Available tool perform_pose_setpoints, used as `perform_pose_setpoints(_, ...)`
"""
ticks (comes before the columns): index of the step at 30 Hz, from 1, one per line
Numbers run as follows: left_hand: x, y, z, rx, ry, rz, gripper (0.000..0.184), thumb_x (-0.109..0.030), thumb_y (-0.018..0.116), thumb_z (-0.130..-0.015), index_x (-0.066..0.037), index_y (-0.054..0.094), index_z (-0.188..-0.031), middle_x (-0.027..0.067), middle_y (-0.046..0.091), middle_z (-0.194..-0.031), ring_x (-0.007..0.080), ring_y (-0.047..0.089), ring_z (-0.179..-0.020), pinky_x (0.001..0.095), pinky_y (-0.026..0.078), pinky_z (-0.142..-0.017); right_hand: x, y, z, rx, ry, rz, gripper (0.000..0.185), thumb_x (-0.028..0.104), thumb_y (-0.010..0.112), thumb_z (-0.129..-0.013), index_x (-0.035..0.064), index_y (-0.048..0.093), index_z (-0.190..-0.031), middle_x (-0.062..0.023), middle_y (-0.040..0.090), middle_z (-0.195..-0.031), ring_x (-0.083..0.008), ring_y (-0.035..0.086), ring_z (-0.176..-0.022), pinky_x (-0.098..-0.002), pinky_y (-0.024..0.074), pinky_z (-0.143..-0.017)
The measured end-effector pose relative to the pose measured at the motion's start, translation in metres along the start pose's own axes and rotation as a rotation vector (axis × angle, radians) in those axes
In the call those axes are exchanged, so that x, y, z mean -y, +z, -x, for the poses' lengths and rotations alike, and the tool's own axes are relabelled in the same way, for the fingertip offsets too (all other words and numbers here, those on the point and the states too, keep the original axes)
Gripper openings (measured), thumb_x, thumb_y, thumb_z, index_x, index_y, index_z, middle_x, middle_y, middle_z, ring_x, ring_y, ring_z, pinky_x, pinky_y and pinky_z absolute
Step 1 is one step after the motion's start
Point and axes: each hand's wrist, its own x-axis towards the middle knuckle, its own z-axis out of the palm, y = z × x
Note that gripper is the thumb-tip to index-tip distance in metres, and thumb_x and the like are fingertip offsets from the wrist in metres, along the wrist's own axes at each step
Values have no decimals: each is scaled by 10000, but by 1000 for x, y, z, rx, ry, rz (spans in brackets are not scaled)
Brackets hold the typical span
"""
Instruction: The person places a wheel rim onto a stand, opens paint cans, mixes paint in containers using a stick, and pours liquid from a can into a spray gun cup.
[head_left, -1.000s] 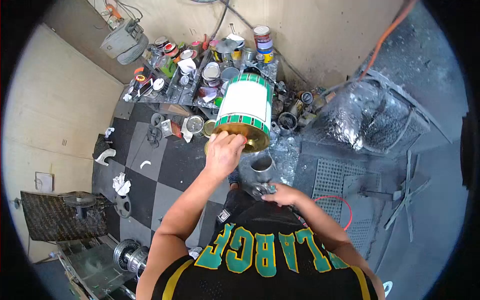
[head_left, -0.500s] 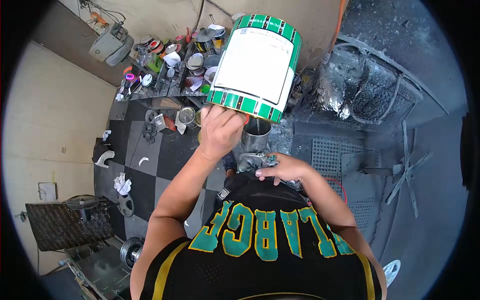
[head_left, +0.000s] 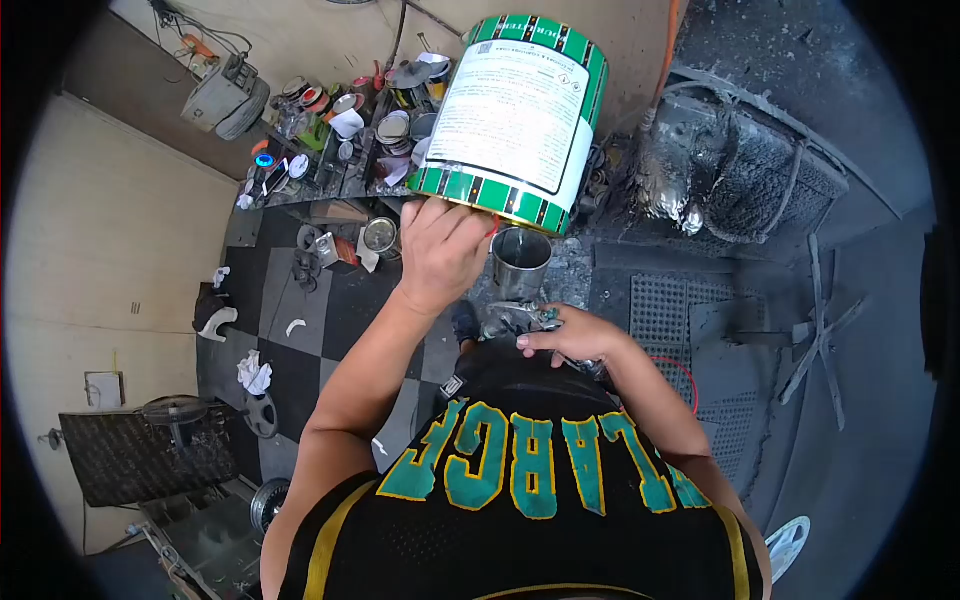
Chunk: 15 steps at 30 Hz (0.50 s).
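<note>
My left hand (head_left: 440, 245) is closed at the lower rim of a big green-and-white paint can (head_left: 505, 120), which is tipped over with its mouth end toward me. Something red shows by its fingers. Below that rim sits an open metal spray gun cup (head_left: 521, 268), and a thin clear streak of liquid seems to run down into it. My right hand (head_left: 568, 335) is wrapped around the spray gun (head_left: 525, 312) under the cup, close to my waist. Its trigger area is partly hidden by the fingers.
Cans and jars crowd a workbench (head_left: 345, 185) at the back left. A grime-coated drum-like object (head_left: 715, 165) stands at the right above a perforated mat (head_left: 660, 305). Crumpled paper (head_left: 254, 373) lies on the checkered floor, near a standing fan (head_left: 172, 410).
The paint can has risen slightly in view and its printed label is now sharper. The cup appears a little lower and farther right, with more of its opening visible. Both grips stay the same.
</note>
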Motion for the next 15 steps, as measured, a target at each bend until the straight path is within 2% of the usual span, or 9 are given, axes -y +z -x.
perform_pose_setpoints(4,4,28,28,66,-146,34,233,-99,806,-727,-115,613,-856,16,611,-759,246,580,-768,388,389,-700,-32,-3,-29,-62,55,21,715,339,759,-920,-39,439,-1435,-73,706,-937,-161,674,-821,-313,571,-592)
perform_pose_setpoints(7,3,58,58,85,-424,101,332,-120,877,-680,-78,598,-855,78,590,-733,300,543,-716,427,402,-675,-52,2,-44,-117,120,12,529,308,726,-937,43,556,-1363,-88,707,-942,-172,679,-853,-315,568,-581)
perform_pose_setpoints(8,7,76,77,123,-596,168,316,-124,861,-727,-42,589,-865,85,591,-741,268,561,-689,424,446,-657,-61,4,-48,-137,160,89,415,289,702,-945,73,620,-1289,-94,705,-957,-183,680,-895,-337,567,-622)
perform_pose_setpoints(11,13,102,110,188,-1270,482,257,-104,815,-793,-23,588,-882,37,592,-769,184,575,-689,382,463,-651,-82,2,-43,-186,10,449,386,278,710,-937,80,645,-1261,-94,722,-987,-193,681,-933,-377,560,-731)
perform_pose_setpoints(12,24,122,142,207,-1432,635,247,-146,776,-844,-5,596,-939,8,586,-828,120,568,-759,352,467,-675,-71,7,-27,-247,-57,454,350,260,718,-927,51,673,-1204,-97,741,-1045,-220,691,-957,-405,531,-846)
perform_pose_setpoints(14,12,118,160,127,-1773,924,253,-208,726,-897,-47,625,-1064,25,584,-890,168,581,-821,381,496,-749,-102,-6,-27,-210,70,160,345,247,727,-915,25,687,-1175,-104,749,-1071,-228,698,-956,-406,530,-829)
perform_pose_setpoints(15,7,113,169,131,-1902,1021,253,-222,704,-916,-64,631,-1101,30,582,-902,182,579,-833,392,505,-777,-112,-16,-17,-138,-47,-20,367,235,731,-911,2,678,-1189,-104,750,-1065,-227,703,-931,-397,539,-781)
